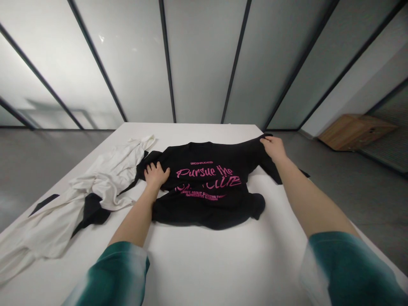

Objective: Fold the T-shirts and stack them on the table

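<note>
A black T-shirt with pink lettering lies spread but rumpled in the middle of the white table. My left hand rests flat on the shirt's left side, fingers spread. My right hand is closed in a pinch on the shirt's right shoulder near the sleeve, at the far right of the garment. Both forearms reach forward from teal sleeves.
A heap of white clothes with a dark piece under it lies on the table's left side. Frosted glass panels stand behind the table. A wooden box sits on the grey floor at the right.
</note>
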A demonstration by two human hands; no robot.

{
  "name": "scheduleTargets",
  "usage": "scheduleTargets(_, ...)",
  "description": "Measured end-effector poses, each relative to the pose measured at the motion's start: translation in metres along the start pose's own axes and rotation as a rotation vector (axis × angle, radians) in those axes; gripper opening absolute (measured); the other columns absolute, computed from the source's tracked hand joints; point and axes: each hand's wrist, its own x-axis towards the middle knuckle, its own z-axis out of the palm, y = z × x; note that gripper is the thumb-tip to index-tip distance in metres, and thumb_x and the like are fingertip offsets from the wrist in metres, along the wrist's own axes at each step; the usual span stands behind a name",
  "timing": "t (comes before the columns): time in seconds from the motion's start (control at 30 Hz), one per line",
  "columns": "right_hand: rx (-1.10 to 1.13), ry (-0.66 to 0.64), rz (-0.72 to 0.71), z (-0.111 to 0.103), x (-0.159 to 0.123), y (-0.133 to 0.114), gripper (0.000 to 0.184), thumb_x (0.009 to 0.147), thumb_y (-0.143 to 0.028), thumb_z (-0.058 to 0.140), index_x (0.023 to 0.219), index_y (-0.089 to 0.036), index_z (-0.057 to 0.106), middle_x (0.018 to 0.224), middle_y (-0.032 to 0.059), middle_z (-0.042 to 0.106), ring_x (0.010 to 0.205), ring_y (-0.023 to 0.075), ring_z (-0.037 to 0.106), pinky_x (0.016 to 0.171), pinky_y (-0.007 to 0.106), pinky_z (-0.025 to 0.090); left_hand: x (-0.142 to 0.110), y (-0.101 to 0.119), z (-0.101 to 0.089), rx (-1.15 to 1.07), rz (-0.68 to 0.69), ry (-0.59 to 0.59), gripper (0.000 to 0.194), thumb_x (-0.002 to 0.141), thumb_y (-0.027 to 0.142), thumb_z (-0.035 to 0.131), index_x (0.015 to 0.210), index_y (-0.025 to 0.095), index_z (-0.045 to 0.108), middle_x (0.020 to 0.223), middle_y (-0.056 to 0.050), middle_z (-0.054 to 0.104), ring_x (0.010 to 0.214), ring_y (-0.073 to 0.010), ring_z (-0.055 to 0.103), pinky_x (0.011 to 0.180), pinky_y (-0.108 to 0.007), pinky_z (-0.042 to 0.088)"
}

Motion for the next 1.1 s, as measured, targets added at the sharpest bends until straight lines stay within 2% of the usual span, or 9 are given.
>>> scheduleTargets(0.2, -0.032, -0.108, -0.114, 0.028, -0.003, -0.051, 0.034, 0.084, -0.031, 0.052, 0.1, -0.012, 0.075, 0.085, 0.0066, 0.073, 0.086, 0.0242, 0.065, 0.079, 0.031, 0.048, 0.0, 0.0, -0.001, -0.004, -0.002, -0.026, 0.074, 0.089, 0.053, 0.039, 0.146, 0.005, 0.043, 0.15, -0.026, 0.042, 0.14, -0.0401, 0.036, 0.112, -0.054, 0.03)
scheduleTargets(0.37, -0.263, -0.362, -0.295, 0.061, -0.027, -0.079, 0.035, 0.089, -0.029, 0.049, 0.11, -0.017, 0.074, 0.105, 0.009, 0.075, 0.099, 0.026, 0.066, 0.087, 0.032, 0.048, -0.001, 0.001, -0.003, -0.005, -0.005, -0.031, 0.073, 0.09, 0.052, 0.04, 0.146, 0.006, 0.042, 0.15, -0.026, 0.041, 0.14, -0.04, 0.036, 0.112, -0.054, 0.03)
scheduleTargets(0.47, -0.376, -0.527, -0.374, 0.083, -0.052, -0.086, 0.04, 0.089, -0.027, 0.049, 0.122, -0.018, 0.07, 0.122, 0.0106, 0.07, 0.109, 0.0276, 0.064, 0.093, 0.034, 0.046, -0.001, 0.002, -0.004, -0.012, -0.005, -0.034, 0.073, 0.09, 0.052, 0.04, 0.146, 0.006, 0.042, 0.151, -0.025, 0.041, 0.14, -0.0402, 0.036, 0.112, -0.054, 0.029)
scheduleTargets(0.57, -0.436, -0.674, -0.396, 0.101, -0.076, -0.087, 0.046, 0.089, -0.031, 0.053, 0.131, -0.015, 0.063, 0.127, 0.0139, 0.067, 0.11, 0.0292, 0.064, 0.093, 0.035, 0.047, -0.001, 0.002, -0.005, -0.016, -0.006, -0.032, 0.073, 0.09, 0.052, 0.041, 0.145, 0.005, 0.043, 0.15, -0.026, 0.041, 0.14, -0.0403, 0.036, 0.113, -0.054, 0.029)
scheduleTargets(0.63, -0.429, -0.685, -0.39, 0.107, -0.087, -0.085, 0.046, 0.09, -0.033, 0.053, 0.131, -0.016, 0.062, 0.125, 0.0134, 0.067, 0.109, 0.0282, 0.064, 0.092, 0.034, 0.048, -0.001, 0.002, -0.004, -0.02, -0.007, -0.036, 0.073, 0.09, 0.052, 0.041, 0.145, 0.005, 0.043, 0.15, -0.026, 0.041, 0.14, -0.0406, 0.036, 0.113, -0.054, 0.029)
scheduleTargets(0.73, -0.361, -0.616, -0.396, 0.105, -0.092, -0.08, 0.038, 0.093, -0.031, 0.049, 0.123, -0.017, 0.066, 0.12, 0.0109, 0.069, 0.108, 0.0249, 0.064, 0.092, 0.031, 0.047, 0.0, 0.002, -0.002, -0.022, -0.01, -0.032, 0.073, 0.09, 0.052, 0.041, 0.145, 0.005, 0.043, 0.15, -0.026, 0.041, 0.14, -0.041, 0.036, 0.112, -0.054, 0.029)
scheduleTargets(0.9, -0.4, -0.423, -0.342, 0.089, -0.076, -0.062, 0.04, 0.096, -0.023, 0.038, 0.121, -0.014, 0.067, 0.124, 0.0147, 0.064, 0.113, 0.0245, 0.06, 0.098, 0.031, 0.043, 0.001, 0.001, 0.002, -0.016, -0.003, -0.001, 0.073, 0.089, 0.053, 0.04, 0.145, 0.006, 0.044, 0.149, -0.026, 0.042, 0.139, -0.0408, 0.037, 0.112, -0.054, 0.03)
scheduleTargets(1.0, -0.529, -0.423, -0.243, 0.088, -0.068, -0.046, 0.052, 0.097, -0.039, 0.041, 0.14, -0.014, 0.053, 0.143, 0.0187, 0.05, 0.131, 0.033, 0.047, 0.108, 0.043, 0.037, 0.001, 0.001, 0.003, -0.016, -0.005, 0.002, 0.073, 0.089, 0.053, 0.041, 0.145, 0.006, 0.044, 0.149, -0.026, 0.042, 0.14, -0.0407, 0.037, 0.112, -0.054, 0.03)
scheduleTargets(1.1, -0.604, -0.545, -0.176, 0.096, -0.072, -0.033, 0.074, 0.095, -0.061, 0.035, 0.154, -0.016, 0.033, 0.159, 0.0183, 0.029, 0.145, 0.0386, 0.027, 0.114, 0.054, 0.024, 0.001, 0.001, 0.003, -0.012, -0.006, 0.0, 0.073, 0.089, 0.053, 0.04, 0.145, 0.006, 0.044, 0.149, -0.026, 0.043, 0.139, -0.0407, 0.037, 0.111, -0.054, 0.03)
